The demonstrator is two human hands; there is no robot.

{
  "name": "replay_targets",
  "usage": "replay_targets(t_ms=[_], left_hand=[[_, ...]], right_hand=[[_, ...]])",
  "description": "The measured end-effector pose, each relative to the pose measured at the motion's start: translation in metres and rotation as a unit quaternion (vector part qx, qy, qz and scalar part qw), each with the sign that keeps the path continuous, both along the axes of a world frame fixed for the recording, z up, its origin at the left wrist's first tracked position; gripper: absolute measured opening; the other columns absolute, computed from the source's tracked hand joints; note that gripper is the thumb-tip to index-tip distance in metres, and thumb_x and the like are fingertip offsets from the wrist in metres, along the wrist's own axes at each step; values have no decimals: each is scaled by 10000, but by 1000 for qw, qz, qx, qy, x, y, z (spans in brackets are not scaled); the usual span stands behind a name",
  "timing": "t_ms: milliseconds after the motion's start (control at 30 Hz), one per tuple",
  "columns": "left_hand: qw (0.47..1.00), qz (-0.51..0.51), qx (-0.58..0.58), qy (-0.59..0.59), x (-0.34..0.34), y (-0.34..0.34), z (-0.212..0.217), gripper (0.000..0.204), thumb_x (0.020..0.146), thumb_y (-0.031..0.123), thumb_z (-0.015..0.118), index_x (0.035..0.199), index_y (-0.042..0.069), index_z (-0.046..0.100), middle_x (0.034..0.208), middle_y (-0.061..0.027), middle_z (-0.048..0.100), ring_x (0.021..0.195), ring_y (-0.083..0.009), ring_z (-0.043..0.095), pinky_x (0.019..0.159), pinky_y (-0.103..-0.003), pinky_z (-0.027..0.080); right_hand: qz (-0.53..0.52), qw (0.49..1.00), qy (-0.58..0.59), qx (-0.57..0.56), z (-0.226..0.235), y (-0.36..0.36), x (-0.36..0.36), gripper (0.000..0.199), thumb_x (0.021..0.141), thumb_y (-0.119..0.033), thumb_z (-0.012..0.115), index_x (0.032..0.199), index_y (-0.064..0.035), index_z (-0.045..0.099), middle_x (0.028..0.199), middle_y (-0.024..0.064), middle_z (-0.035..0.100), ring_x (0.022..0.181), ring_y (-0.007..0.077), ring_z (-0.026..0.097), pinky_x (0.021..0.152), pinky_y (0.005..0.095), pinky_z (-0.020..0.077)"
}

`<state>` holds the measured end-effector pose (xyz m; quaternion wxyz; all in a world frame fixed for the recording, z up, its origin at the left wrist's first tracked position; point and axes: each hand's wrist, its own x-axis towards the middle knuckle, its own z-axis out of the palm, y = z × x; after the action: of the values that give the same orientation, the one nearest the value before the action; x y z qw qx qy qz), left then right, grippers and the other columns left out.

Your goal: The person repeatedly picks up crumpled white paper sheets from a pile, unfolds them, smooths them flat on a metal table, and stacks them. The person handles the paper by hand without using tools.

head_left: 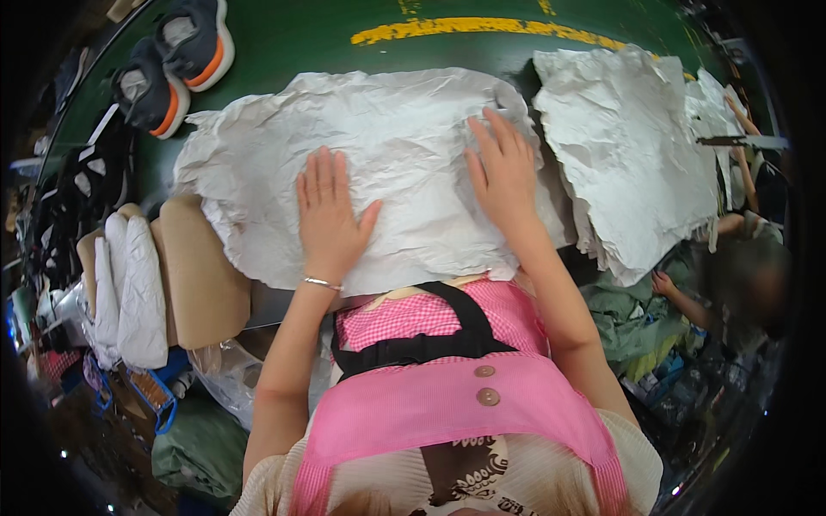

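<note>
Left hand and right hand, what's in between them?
In the head view, crumpled white paper lies between the left hand and the right hand; nothing else shows there.

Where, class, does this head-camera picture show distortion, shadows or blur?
All in the head view: the worn yellow painted stripe bows with fisheye distortion; the crumpled white paper shows soft fold shadows; the co-worker at far right is heavily blurred.
</note>
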<state>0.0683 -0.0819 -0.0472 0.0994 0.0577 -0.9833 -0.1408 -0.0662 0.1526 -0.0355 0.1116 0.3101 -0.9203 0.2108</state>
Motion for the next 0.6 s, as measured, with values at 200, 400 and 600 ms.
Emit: replay_targets(t_ms=[200,400,600], left_hand=[[1000,12,22,13,-17,21,-6,834,889,424,636,1506,-32,308,1592,-226,254,1484,-403,202,1199,-536,156],[995,-80,60,5,-25,18,31,808,892,383,644,1525,15,304,1600,-180,262,1479,-386,217,1202,-523,149],[999,-12,32,-4,-33,-22,-6,766,929,385,609,1535,37,295,1604,-176,254,1480,-379,218,1204,-511,155]], right_hand=[[79,993,-57,67,-3,-21,41,575,886,-286,647,1434,-183,510,1521,48,435,1445,286,329,1184,515,204],[70,993,-51,76,-2,17,37,565,907,-271,629,1447,-170,499,1527,50,429,1449,295,320,1187,508,193],[46,996,-81,2,15,47,42,541,900,-178,639,1420,-102,512,1473,148,462,1374,360,405,1137,502,297]])
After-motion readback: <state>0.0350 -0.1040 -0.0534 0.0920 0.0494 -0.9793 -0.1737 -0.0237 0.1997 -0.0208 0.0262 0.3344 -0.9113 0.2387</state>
